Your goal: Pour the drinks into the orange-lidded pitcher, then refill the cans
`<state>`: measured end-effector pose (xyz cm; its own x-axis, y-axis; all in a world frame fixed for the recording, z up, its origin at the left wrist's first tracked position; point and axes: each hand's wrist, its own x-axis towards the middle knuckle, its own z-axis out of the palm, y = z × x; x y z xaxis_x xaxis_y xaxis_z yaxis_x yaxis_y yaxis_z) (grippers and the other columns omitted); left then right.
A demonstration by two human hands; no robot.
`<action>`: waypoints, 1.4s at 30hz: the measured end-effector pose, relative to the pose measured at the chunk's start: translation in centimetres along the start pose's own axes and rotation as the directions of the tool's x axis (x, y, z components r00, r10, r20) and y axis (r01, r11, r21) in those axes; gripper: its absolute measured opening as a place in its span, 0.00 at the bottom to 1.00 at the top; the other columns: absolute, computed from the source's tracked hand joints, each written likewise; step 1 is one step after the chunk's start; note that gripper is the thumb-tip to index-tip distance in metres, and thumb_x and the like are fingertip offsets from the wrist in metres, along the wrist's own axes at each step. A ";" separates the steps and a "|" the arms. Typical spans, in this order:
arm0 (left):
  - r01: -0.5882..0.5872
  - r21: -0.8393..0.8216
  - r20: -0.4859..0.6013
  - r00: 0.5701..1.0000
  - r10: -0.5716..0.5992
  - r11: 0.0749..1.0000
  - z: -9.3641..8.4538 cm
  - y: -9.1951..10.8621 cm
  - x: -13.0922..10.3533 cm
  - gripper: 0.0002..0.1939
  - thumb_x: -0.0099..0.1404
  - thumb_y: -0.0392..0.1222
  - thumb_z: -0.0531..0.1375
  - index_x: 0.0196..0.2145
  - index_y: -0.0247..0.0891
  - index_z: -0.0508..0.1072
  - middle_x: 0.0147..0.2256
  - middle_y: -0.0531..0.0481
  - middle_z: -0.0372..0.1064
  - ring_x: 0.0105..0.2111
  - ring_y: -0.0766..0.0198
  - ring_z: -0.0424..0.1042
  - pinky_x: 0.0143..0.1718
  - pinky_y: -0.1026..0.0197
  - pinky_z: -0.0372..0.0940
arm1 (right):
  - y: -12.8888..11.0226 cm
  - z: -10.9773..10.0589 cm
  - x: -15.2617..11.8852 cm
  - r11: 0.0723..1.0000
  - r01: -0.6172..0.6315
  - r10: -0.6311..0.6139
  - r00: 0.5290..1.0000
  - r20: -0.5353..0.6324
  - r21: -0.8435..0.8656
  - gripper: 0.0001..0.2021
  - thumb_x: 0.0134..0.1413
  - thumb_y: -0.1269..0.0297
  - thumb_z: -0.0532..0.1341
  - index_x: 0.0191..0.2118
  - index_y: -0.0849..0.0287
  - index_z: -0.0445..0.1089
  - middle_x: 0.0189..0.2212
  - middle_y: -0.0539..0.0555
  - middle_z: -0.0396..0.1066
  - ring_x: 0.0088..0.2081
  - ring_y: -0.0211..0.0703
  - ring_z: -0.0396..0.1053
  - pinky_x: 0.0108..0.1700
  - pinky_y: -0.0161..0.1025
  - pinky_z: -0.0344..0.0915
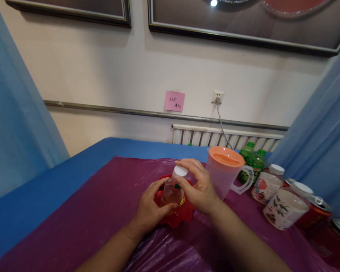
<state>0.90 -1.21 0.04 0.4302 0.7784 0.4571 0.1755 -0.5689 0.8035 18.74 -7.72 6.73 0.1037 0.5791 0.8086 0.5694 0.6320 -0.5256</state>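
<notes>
1. Holds a clear bottle (171, 193) two-handed, above or on the red dish (174, 221); cannot tell base contact from a hover. Tips the white cap (180, 171) slightly toward 1 o'clock.
2. Wraps left fingers (158, 184) around the lower body from 9 o'clock, thumb across the near side; grips the bottle between them.
3. Bends right fingers (192, 166) around the top from 3 o'clock, thumb at the shoulder just below the cap, index beside the cap; pinches the upper end between them.
4. Seems, as a judgement, to be at a steadying or cap-handling step; cannot tell turning from plain support.
5. Calls next, by judgement, for a firm low hold on the left, light control at the cap, and no hard squeeze on the thin-looking wall.
6. Calls also for care toward 2 o'clock, with the jug (218, 175) just beside the right fingers. Shows green bottles (257, 163) beyond it, then jars (286, 207) and cans (317, 213) around 3 o'clock, farther off.
7. Has a purple sheet (102, 204) spread beneath, over the blue-covered table (19, 226).
</notes>
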 end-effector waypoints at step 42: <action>-0.016 0.037 -0.019 1.000 0.016 0.999 0.1 -0.1 0.0 0.34 0.51 0.53 0.75 0.53 0.42 0.75 0.51 0.43 0.77 0.52 0.47 0.76 0.57 0.43 0.68 | 1.1 2.1 -1.4 0.913 -0.291 0.326 0.942 -0.080 0.287 0.35 0.47 0.55 0.74 0.59 0.52 0.62 0.54 0.58 0.69 0.54 0.49 0.69 0.57 0.49 0.67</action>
<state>0.95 -1.19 -0.06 0.4162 0.7739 0.4773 0.2013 -0.5904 0.7816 17.48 -6.76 4.51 0.3483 0.7103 0.6117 0.2551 0.5560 -0.7910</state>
